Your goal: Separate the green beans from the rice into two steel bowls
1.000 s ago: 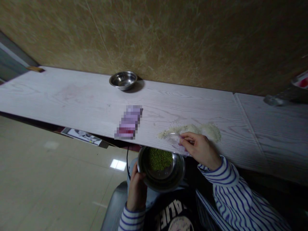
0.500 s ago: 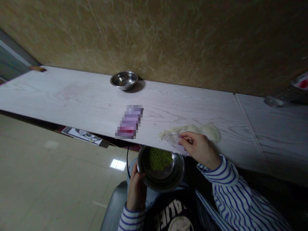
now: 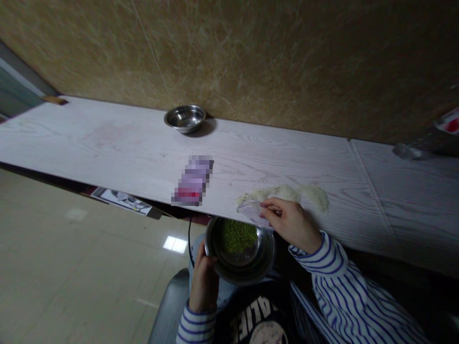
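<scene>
A clear plastic piece [image 3: 251,211] lies low at the front edge of the bench [image 3: 125,148], beside the near side of the white rice [image 3: 315,197]. The right hand [image 3: 289,220] holds this piece by its right end, with thumb and fingertips closed together in a pinch; its other fingers are curled. The rice forms a long, uneven heap, which is thicker toward the right and spreads thinly toward the left, where some small dark specks are mixed in it.

Just below the bench edge, over the lap of the person, is a large steel bowl [image 3: 240,276]. Green mung beans [image 3: 238,236] cover part of its bottom. The left hand [image 3: 204,282] grips this bowl at its left side, partly closed, with the thumb over the rim.

To the left of the rice, a purple rectangular object [image 3: 193,181] lies on the bench, too pixelated to identify. Farther back, near the brown marbled wall [image 3: 229,57], stands a smaller steel bowl [image 3: 184,119]. At the far right there is a transparent container [image 3: 409,151], dim and hard to distinguish.
</scene>
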`<state>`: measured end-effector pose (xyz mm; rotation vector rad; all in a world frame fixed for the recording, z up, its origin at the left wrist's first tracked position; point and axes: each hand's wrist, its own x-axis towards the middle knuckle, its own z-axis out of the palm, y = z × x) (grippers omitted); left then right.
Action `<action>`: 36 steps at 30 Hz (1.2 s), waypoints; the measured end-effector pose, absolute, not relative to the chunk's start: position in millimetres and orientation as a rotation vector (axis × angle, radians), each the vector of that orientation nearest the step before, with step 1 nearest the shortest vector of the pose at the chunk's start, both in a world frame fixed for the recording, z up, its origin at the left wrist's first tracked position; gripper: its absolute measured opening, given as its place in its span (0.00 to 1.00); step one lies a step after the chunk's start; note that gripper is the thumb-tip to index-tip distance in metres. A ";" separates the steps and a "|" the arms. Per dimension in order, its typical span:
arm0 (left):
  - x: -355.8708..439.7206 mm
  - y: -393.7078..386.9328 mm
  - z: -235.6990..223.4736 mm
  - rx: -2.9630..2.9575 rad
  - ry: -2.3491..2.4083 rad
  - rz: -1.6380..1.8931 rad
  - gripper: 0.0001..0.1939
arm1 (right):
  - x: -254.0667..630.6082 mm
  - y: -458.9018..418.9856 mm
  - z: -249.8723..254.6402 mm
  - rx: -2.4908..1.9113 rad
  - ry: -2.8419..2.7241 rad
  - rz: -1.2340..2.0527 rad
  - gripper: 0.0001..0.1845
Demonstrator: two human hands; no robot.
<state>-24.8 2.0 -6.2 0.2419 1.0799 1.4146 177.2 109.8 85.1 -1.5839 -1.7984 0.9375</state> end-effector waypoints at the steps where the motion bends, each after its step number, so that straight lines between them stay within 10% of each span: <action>1: -24.8 2.0 -6.5 0.235 1.083 1.416 0.27 | 177.7 108.9 85.8 -1.574 -1.787 0.953 0.09; 36: -26.8 1.1 -3.6 0.236 1.099 1.429 0.24 | 167.9 109.2 91.0 -1.596 -1.857 0.820 0.10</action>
